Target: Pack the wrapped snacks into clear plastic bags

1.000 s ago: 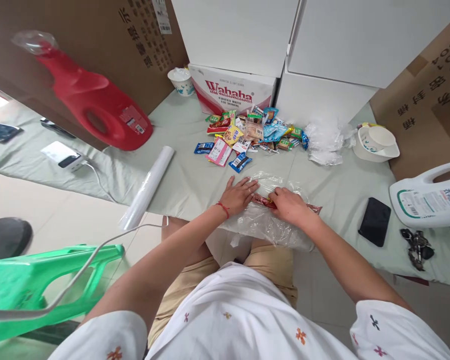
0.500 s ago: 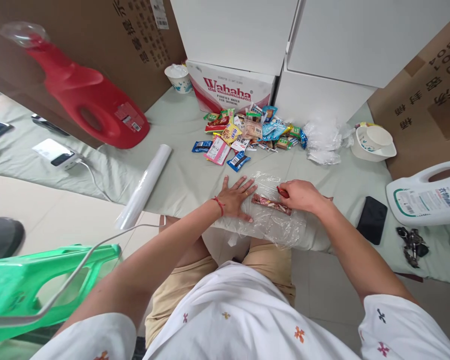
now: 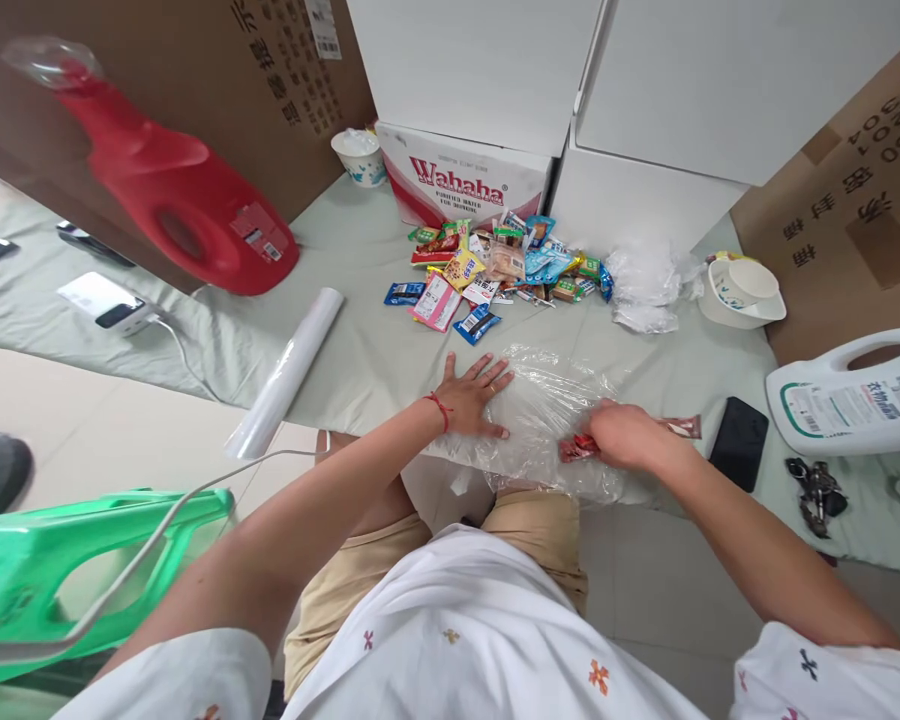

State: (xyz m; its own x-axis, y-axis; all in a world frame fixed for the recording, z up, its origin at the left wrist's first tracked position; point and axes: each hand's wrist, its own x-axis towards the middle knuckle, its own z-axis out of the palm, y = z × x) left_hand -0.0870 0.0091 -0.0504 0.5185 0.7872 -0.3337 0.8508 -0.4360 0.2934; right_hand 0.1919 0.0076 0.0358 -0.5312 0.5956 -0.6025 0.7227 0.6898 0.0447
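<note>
My left hand (image 3: 471,400) lies flat with its fingers spread, pressing the left edge of a clear plastic bag (image 3: 540,410) on the cloth-covered surface. On the bag's right side, my right hand (image 3: 624,434) is closed around small red-wrapped snack packets (image 3: 579,447), whose ends stick out left of the fingers. How many packets it holds is hidden. A brown snack stick packet (image 3: 681,427) lies just beyond the right hand, partly covered by it. Farther back is a heap of mixed packaged snacks (image 3: 495,265).
A roll of clear film (image 3: 285,372) lies to the left, near a red jug (image 3: 195,205). Crumpled plastic bags (image 3: 645,285) and a white bowl (image 3: 742,295) stand back right. Rightward are a phone (image 3: 739,443), keys (image 3: 816,495) and a white detergent bottle (image 3: 855,395). Boxes (image 3: 465,175) wall the back.
My right hand has moved right and slightly toward me, taking the red packets along the bag. The brown packet shows more beyond it. My left hand stays in place.
</note>
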